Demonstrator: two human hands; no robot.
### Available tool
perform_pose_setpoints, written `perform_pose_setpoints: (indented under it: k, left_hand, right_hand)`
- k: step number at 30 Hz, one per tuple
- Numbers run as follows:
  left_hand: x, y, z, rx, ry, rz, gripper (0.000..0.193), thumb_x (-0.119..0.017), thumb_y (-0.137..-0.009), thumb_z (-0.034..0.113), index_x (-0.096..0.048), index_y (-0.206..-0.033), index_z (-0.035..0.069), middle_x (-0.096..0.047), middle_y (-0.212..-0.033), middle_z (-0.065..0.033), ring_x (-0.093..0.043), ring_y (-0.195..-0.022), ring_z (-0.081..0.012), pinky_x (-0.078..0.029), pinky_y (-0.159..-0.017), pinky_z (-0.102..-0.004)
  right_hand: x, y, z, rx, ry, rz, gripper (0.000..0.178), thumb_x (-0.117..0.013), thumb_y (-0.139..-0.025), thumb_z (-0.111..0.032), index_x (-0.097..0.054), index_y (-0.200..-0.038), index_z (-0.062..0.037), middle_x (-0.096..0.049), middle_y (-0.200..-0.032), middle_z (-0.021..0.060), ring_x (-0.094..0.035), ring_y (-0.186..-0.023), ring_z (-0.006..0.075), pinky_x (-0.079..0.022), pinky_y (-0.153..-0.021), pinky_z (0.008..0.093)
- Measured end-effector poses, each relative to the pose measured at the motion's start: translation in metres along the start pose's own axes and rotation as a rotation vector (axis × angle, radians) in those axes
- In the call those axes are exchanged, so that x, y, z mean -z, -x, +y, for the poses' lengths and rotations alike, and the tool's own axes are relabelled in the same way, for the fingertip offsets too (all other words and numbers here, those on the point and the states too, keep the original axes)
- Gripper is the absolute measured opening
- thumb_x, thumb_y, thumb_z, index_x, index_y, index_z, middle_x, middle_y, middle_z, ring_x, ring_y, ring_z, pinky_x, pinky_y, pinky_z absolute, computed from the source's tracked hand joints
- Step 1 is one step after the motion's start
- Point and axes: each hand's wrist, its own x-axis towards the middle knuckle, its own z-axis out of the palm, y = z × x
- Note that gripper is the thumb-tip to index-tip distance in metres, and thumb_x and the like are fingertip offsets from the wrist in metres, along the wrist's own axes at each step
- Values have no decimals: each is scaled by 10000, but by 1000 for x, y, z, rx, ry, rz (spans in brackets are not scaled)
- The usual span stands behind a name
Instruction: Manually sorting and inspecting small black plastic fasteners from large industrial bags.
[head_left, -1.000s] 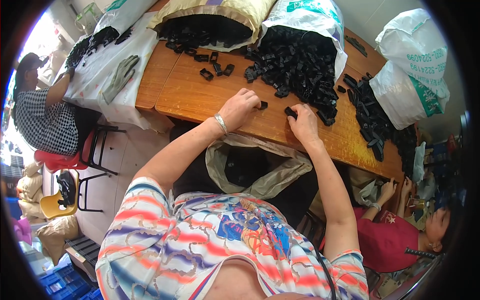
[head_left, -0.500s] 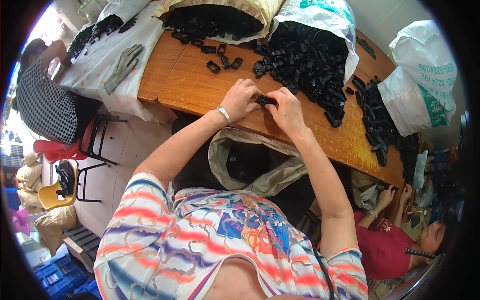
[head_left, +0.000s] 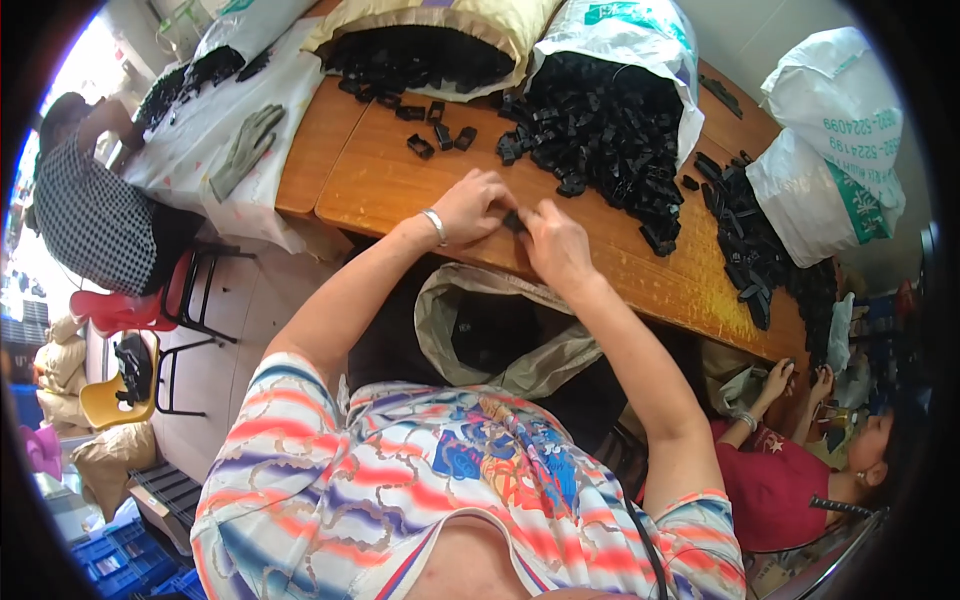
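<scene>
Between my two hands, just over the table's near edge, is a small black plastic part (head_left: 513,222), mostly covered by fingers. My left hand (head_left: 474,208) is closed on its left side, and my right hand (head_left: 556,241) grips it from the right. Beyond my hands, several loose black frame-like pieces (head_left: 464,138) lie on the wooden table (head_left: 380,190). A large heap of black plastic pieces (head_left: 610,130) spills from a white sack (head_left: 690,130) toward my right hand. Below my hands, an open beige sack (head_left: 440,350) hangs at my lap.
A yellowish sack (head_left: 520,30) of black parts lies at the back. Rightward, longer black pieces (head_left: 740,240) spread beside another white sack (head_left: 800,200). A grey glove (head_left: 248,150) rests on the white cloth at left. One person (head_left: 100,200) sits left, another in red (head_left: 780,490) works at right.
My hands have drawn closer together around the black part, which is now more hidden. My right hand has turned and shifted slightly left and nearer to me.
</scene>
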Motion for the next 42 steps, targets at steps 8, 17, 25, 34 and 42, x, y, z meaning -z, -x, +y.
perform_pose_setpoints:
  k: [8, 17, 25, 34, 42]
  left_hand:
    - [32, -42, -14, 47, -317, 130, 320, -622, -801, -10, -682, -1080, 136, -573, -1120, -114, -535, -1097, -301, -485, -948, -386]
    - [21, -45, -7, 133, -271, 43, 200, -741, -789, 125, -652, -955, 57, -541, -1078, -137, -569, -1019, -327, -497, -901, -407]
    - [4, -31, 13, 291, 262, 154, 148, -664, -799, -10, -624, -937, 26, -648, -965, -159, -607, -980, -327, -503, -878, -405]
    - [-10, -22, 21, 147, 1, 110, 93, -658, -846, 118, -694, -917, 70, -678, -959, -101, -593, -975, -315, -492, -875, -402]
    - [5, -10, 23, 180, 29, 120, 228, -696, -855, 223, -699, -1020, 65, -653, -992, -110, -574, -1013, -297, -480, -893, -391]
  right_hand:
    - [12, 72, -36, 20, -200, -94, 242, -747, -769, -127, -676, -990, -60, -612, -907, 139, -653, -796, 341, -545, -678, 420]
    - [24, 1, 50, -132, -26, 271, 166, -701, -811, -39, -697, -977, -42, -641, -971, 120, -663, -813, 330, -540, -706, 402]
    - [14, -24, 65, -109, 138, 139, 137, -716, -787, -53, -644, -901, -29, -591, -995, 145, -656, -875, 338, -543, -724, 438]
    - [1, -2, 55, -470, -659, 122, 163, -720, -794, -70, -630, -913, -5, -664, -933, 135, -666, -842, 287, -529, -706, 388]
    - [18, 34, 42, -210, -170, 256, 273, -687, -802, 40, -666, -1057, -56, -623, -1028, 88, -666, -862, 262, -541, -717, 337]
